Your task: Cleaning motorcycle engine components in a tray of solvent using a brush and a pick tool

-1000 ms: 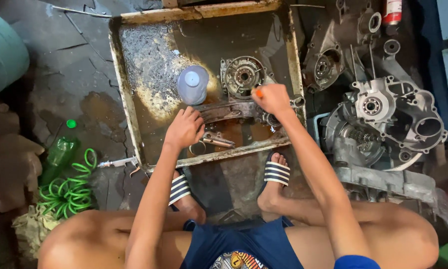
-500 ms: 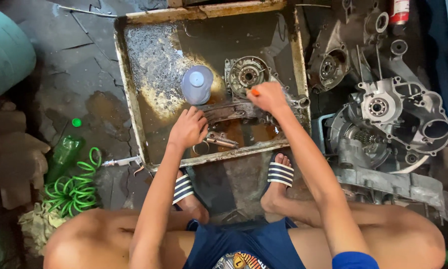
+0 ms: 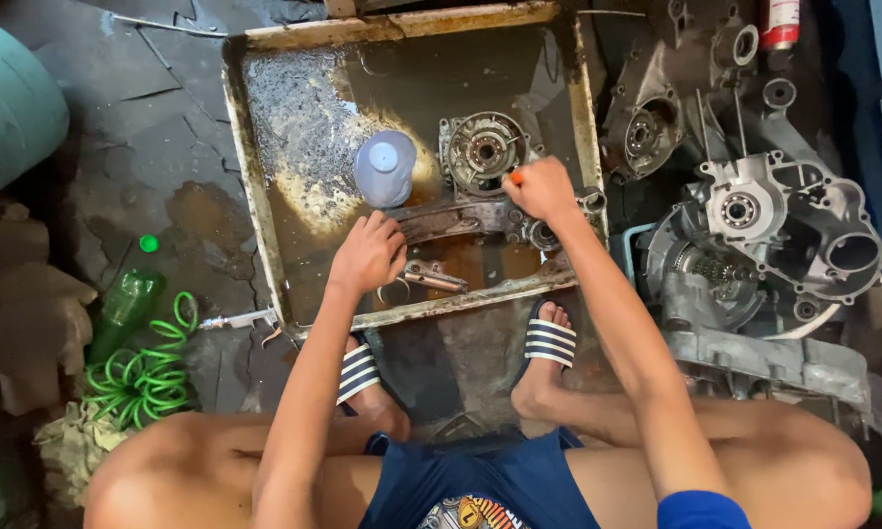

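Observation:
I sit over a rusty metal wash tray [image 3: 255, 186] holding dirty liquid. My left hand [image 3: 367, 253] grips the left end of a long greasy metal engine part [image 3: 461, 217] lying across the tray. My right hand [image 3: 539, 188] is closed on a small orange-handled tool, held against the right part of that piece. Just behind it lies a round engine plate [image 3: 483, 149] with a central bearing. A pale blue plastic bottle [image 3: 384, 167] stands upright in the tray to its left. A small metal piece [image 3: 431, 277] lies near the front rim.
Engine crankcase halves [image 3: 784, 220] and other engine castings [image 3: 647, 122] are piled right of the tray. A green bottle [image 3: 125, 304], a coiled green hose [image 3: 147, 377] and a rag lie on the wet floor at left. My sandalled feet [image 3: 549, 343] rest by the tray's front edge.
The view has shifted slightly. Both hands stay on the long part; the right hand has edged a little along its right end.

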